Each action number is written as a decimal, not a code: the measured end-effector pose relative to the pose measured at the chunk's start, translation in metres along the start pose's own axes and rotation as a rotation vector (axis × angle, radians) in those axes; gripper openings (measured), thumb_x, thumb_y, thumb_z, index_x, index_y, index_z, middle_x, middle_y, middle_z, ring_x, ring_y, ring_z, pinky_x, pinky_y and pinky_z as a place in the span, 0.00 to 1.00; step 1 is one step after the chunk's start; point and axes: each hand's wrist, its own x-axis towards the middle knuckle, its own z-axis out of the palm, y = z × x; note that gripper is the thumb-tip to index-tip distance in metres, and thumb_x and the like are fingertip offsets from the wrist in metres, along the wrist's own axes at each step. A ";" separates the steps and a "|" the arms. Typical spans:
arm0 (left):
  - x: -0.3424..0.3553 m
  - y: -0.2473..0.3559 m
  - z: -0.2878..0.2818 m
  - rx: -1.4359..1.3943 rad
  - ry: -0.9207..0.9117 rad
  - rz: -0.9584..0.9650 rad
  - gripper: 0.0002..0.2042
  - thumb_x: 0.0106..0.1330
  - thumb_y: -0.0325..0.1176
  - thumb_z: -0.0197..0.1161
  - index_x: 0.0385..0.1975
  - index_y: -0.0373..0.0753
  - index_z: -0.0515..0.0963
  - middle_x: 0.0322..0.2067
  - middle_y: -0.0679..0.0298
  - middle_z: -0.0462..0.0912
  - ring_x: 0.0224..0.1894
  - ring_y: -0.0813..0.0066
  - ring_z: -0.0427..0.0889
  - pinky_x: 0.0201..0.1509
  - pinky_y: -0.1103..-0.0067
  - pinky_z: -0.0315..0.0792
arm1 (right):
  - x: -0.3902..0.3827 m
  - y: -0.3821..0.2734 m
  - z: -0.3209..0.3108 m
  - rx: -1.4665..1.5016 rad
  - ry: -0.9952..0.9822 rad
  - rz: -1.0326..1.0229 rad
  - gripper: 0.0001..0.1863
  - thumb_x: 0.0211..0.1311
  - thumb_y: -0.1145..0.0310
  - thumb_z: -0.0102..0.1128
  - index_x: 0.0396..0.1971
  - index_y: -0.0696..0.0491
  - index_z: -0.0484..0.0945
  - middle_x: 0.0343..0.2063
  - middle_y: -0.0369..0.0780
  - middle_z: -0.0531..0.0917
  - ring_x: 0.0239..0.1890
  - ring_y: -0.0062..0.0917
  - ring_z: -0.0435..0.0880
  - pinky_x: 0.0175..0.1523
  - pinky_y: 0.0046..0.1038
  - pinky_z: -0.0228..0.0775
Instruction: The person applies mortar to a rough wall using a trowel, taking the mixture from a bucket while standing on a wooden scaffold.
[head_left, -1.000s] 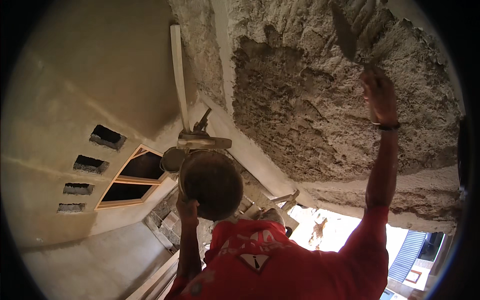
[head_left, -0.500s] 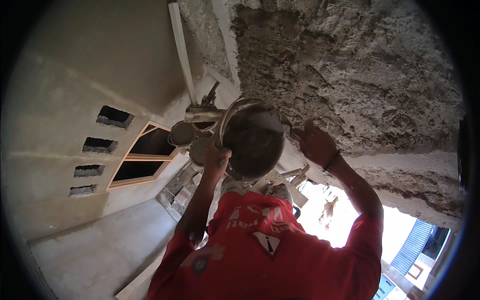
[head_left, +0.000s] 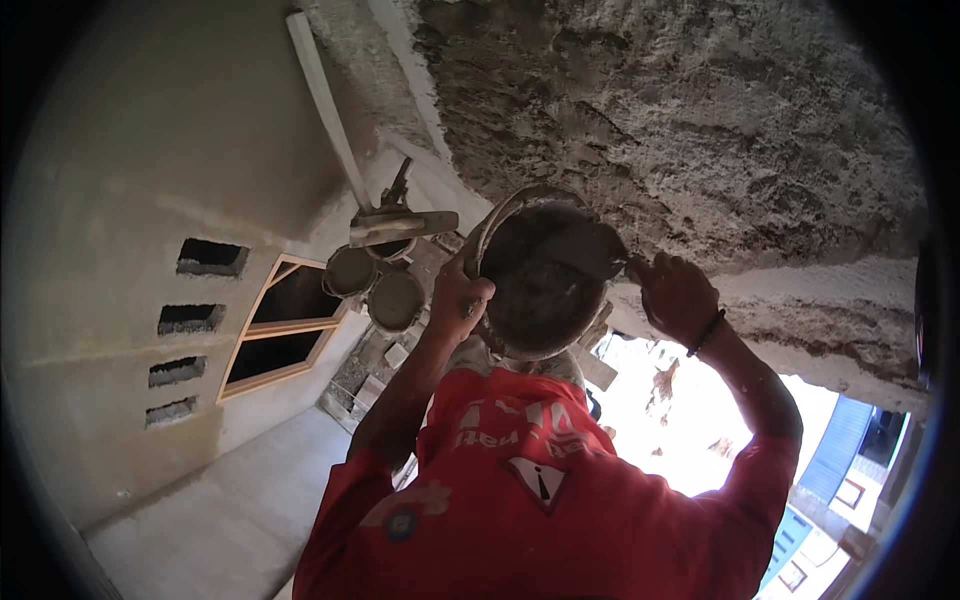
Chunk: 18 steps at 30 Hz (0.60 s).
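Note:
My left hand (head_left: 461, 297) is closed on the rim of a round, dark, mortar-stained pan (head_left: 540, 288), held in front of my body. My right hand (head_left: 676, 298) is closed around the handle of a trowel, its dark blade (head_left: 601, 250) inside the pan on the right; much of it blends with the pan's contents. Above the pan spreads a rough, partly mortar-covered surface (head_left: 690, 130).
Several buckets of grey mix (head_left: 395, 302) sit left of the pan, near a wooden plank (head_left: 405, 226) and leaning batten (head_left: 325, 100). The smooth wall (head_left: 130, 280) has several openings and a wooden-framed window (head_left: 280, 330). Bright outdoors (head_left: 650, 420) shows lower right.
My right hand has come down from the rough surface with the trowel into the pan. The pan in my left hand has risen and moved right.

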 end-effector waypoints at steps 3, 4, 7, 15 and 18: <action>0.016 -0.014 0.007 0.074 -0.033 -0.016 0.30 0.43 0.28 0.55 0.53 0.30 0.72 0.36 0.50 0.82 0.38 0.62 0.81 0.44 0.74 0.74 | 0.007 -0.006 0.017 0.051 -0.129 0.057 0.17 0.56 0.70 0.53 0.48 0.51 0.75 0.26 0.43 0.78 0.30 0.36 0.81 0.35 0.37 0.75; 0.023 -0.016 0.007 0.106 -0.028 -0.058 0.31 0.43 0.28 0.55 0.54 0.30 0.71 0.38 0.48 0.82 0.40 0.57 0.82 0.46 0.72 0.74 | 0.013 -0.010 0.028 0.142 -0.239 0.050 0.17 0.57 0.69 0.52 0.47 0.52 0.75 0.25 0.46 0.80 0.29 0.39 0.83 0.34 0.40 0.76; 0.035 -0.041 0.001 0.131 0.003 0.025 0.32 0.44 0.29 0.56 0.57 0.31 0.69 0.41 0.44 0.81 0.44 0.51 0.81 0.50 0.69 0.74 | 0.033 -0.034 0.040 0.274 -0.354 0.061 0.17 0.56 0.68 0.51 0.46 0.48 0.76 0.26 0.47 0.83 0.32 0.39 0.85 0.37 0.41 0.78; 0.045 -0.050 -0.027 0.128 0.064 0.115 0.33 0.44 0.27 0.55 0.58 0.32 0.69 0.36 0.47 0.81 0.38 0.55 0.82 0.44 0.69 0.75 | 0.069 -0.095 0.094 0.712 -0.116 0.053 0.17 0.61 0.58 0.51 0.48 0.45 0.77 0.37 0.44 0.84 0.39 0.43 0.83 0.47 0.43 0.76; 0.041 -0.032 -0.045 0.075 0.079 0.047 0.32 0.43 0.27 0.55 0.56 0.32 0.70 0.30 0.53 0.80 0.30 0.64 0.79 0.37 0.72 0.74 | 0.070 -0.103 0.075 0.799 -0.116 0.147 0.18 0.63 0.54 0.51 0.47 0.47 0.77 0.34 0.47 0.83 0.37 0.46 0.83 0.44 0.45 0.76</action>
